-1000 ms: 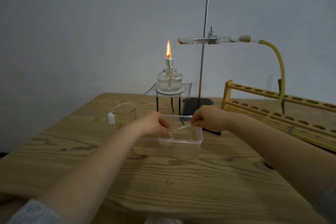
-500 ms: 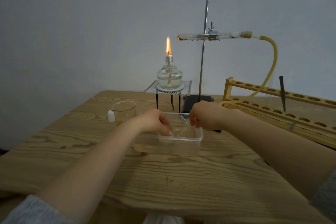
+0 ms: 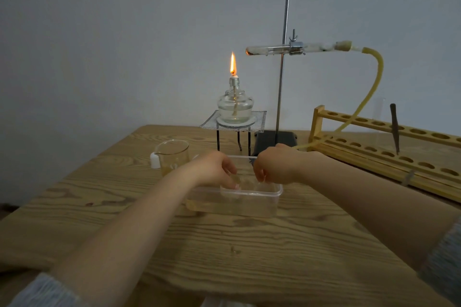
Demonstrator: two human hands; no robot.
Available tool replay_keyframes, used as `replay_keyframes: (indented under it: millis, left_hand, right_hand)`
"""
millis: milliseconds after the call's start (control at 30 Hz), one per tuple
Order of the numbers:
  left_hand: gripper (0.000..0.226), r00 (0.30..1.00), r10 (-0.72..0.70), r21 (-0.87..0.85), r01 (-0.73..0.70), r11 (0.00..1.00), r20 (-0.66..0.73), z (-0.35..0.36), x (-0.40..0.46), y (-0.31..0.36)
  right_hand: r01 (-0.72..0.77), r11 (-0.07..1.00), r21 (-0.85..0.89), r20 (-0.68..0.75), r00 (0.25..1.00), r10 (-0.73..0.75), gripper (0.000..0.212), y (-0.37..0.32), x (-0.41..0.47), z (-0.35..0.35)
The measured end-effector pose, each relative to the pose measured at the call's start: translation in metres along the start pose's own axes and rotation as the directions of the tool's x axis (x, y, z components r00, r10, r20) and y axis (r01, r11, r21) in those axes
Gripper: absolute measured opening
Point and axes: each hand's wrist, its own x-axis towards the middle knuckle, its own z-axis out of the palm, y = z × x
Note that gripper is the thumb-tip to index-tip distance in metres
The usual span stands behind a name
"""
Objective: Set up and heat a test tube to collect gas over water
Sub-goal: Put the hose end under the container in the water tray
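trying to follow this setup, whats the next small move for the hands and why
Probably guide the tube end held by the right hand under the small container the left hand steadies in the water tub: the yellow hose already leads there.

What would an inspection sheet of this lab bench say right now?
Surface: wooden table, bare grain in front.
Job's things: lit alcohol lamp on tripod; test tube clamped level on stand; water tub.
Clutter: beaker; wooden rack.
Hands: left hand and right hand reach into the tub; grips unclear.
Cables: yellow hose runs from tube toward right hand.
Surroundings: plain grey wall.
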Motion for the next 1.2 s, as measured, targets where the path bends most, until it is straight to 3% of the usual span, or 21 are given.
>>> replay_keyframes:
  millis: [300, 400, 667, 833, 933, 1200]
  left_hand:
    - [0.044, 1.0, 0.002, 0.005, -0.002, 1.0, -0.017, 0.001, 0.001, 0.001]
    - [0.045, 1.0, -0.003, 0.023, 0.003, 1.0, -0.026, 0.001, 0.001, 0.002]
    - [0.067, 0.995, -0.086, 0.018, 0.087, 0.996, -0.056, 0.002, 0.002, 0.0]
    - [0.051, 0.996, -0.054, 0.042, 0.056, 0.998, -0.064, 0.005, 0.002, -0.002]
    - [0.043, 0.998, -0.031, 0.064, 0.034, 0.997, -0.053, 0.006, 0.003, -0.001]
    - [0.034, 0.999, -0.01, 0.117, 0.015, 0.993, -0.046, 0.01, 0.005, 0.0]
  right_hand:
    - [-0.052, 0.973, 0.224, -0.154, 0.984, 0.088, 0.027, 0.018, 0.003, -0.003]
    - [-0.079, 0.964, 0.254, -0.192, 0.973, 0.131, 0.018, 0.021, 0.004, -0.003]
    - [-0.18, 0.973, 0.146, -0.193, 0.959, 0.206, 0.013, 0.011, 0.007, 0.0]
    - [-0.226, 0.974, -0.002, -0.214, 0.952, 0.22, 0.009, -0.003, 0.012, 0.01]
    - [-0.218, 0.975, -0.042, -0.204, 0.957, 0.205, 0.03, -0.009, 0.012, 0.014]
    - [-0.233, 0.972, 0.02, -0.208, 0.95, 0.232, 0.03, -0.014, 0.012, 0.015]
